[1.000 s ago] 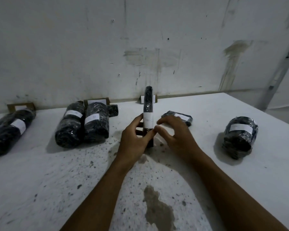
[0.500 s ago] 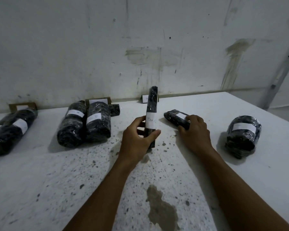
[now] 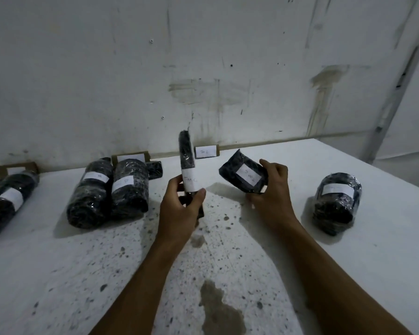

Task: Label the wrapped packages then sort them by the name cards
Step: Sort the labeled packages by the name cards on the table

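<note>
My left hand (image 3: 179, 209) grips a long thin black wrapped package (image 3: 186, 151), upright above the table, its white label facing me. My right hand (image 3: 272, 192) holds a small flat black package (image 3: 242, 174) lifted off the table and tilted, label up. Behind them a name card (image 3: 206, 151) in a brown holder leans against the wall. Two thick labelled rolls (image 3: 90, 189) (image 3: 130, 184) lie side by side in front of a second name card (image 3: 130, 157). Another labelled roll (image 3: 9, 197) lies at far left below a third card (image 3: 16, 168).
A fat labelled roll (image 3: 336, 199) lies alone at the right on the white speckled table (image 3: 107, 274). A small dark package (image 3: 155, 169) sits behind the two rolls. The table's right edge runs diagonally past the fat roll. A dark stain (image 3: 218, 308) marks the near table.
My right hand left the thin package's label, reached right, gripped the small flat package and lifted it off the table. My left hand kept the thin package upright.
</note>
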{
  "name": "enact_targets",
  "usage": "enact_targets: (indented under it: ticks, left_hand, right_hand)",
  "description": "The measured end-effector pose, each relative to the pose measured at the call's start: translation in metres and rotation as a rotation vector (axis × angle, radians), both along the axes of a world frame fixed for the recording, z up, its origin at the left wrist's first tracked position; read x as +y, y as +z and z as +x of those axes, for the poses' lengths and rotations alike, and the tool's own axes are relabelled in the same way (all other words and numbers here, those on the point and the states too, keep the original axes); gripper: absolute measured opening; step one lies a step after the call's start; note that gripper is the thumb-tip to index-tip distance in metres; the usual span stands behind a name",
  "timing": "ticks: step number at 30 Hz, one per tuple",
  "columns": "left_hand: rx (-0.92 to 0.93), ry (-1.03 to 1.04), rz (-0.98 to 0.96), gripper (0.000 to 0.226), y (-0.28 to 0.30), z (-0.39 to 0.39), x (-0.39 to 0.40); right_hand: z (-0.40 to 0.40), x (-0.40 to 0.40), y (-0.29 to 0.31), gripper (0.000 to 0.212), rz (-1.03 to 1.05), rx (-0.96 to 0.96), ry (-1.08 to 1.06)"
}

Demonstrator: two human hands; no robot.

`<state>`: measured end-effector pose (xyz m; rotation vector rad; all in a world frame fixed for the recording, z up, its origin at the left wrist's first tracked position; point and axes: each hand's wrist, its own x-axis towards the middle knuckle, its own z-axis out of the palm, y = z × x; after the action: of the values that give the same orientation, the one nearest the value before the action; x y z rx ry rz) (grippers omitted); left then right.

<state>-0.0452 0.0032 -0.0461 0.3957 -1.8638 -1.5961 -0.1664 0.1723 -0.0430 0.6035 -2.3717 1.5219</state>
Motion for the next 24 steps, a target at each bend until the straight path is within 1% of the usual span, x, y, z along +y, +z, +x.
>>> enact_targets:
  ticks: [2, 3, 4, 6, 10, 11, 14, 15, 17, 21, 23, 24]
  left_hand:
    - [-0.029, -0.032, 0.069, 0.037, 0.001, 0.0, 0.0]
    - [-0.036, -0.052, 0.091, 0.036, 0.001, 0.0, -0.001]
    - [-0.039, -0.075, 0.107, 0.035, 0.001, 0.0, 0.0]
    - [-0.035, -0.116, 0.13, 0.032, 0.002, 0.001, 0.001]
    - [-0.022, -0.171, 0.124, 0.025, 0.004, 0.003, 0.002]
    - [-0.018, -0.175, 0.11, 0.024, 0.004, 0.003, 0.001]
    - [0.001, -0.191, 0.134, 0.024, 0.005, 0.003, 0.001]
    - [0.009, -0.201, 0.154, 0.024, 0.006, 0.003, 0.001]
    - [0.025, -0.203, 0.16, 0.024, 0.007, 0.004, 0.003]
    - [0.069, -0.092, 0.1, 0.027, 0.008, 0.003, 0.002]
    - [0.09, -0.03, 0.098, 0.03, 0.008, 0.002, 0.0]
    - [0.097, -0.003, 0.084, 0.031, 0.008, 0.001, -0.001]
  right_hand:
    - [0.004, -0.001, 0.004, 0.099, 0.003, -0.091, 0.063]
    - [0.008, -0.004, 0.005, 0.103, -0.015, -0.131, 0.095]
    - [0.012, -0.008, 0.006, 0.103, -0.038, -0.171, 0.124]
    - [0.02, -0.018, 0.005, 0.093, -0.133, -0.251, 0.183]
    - [0.037, -0.034, 0.01, 0.05, -0.481, -0.503, 0.333]
    - [0.039, -0.037, 0.01, 0.043, -0.55, -0.55, 0.364]
    - [0.038, -0.04, 0.012, 0.037, -0.711, -0.682, 0.387]
    - [0.037, -0.041, 0.011, 0.036, -0.71, -0.708, 0.365]
    - [0.036, -0.043, 0.009, 0.034, -0.641, -0.728, 0.335]
    - [0.039, -0.044, 0.008, 0.03, -0.578, -0.745, 0.4]
    - [0.04, -0.04, 0.01, 0.027, -0.523, -0.699, 0.44]
    - [0.038, -0.037, 0.01, 0.029, -0.461, -0.632, 0.444]
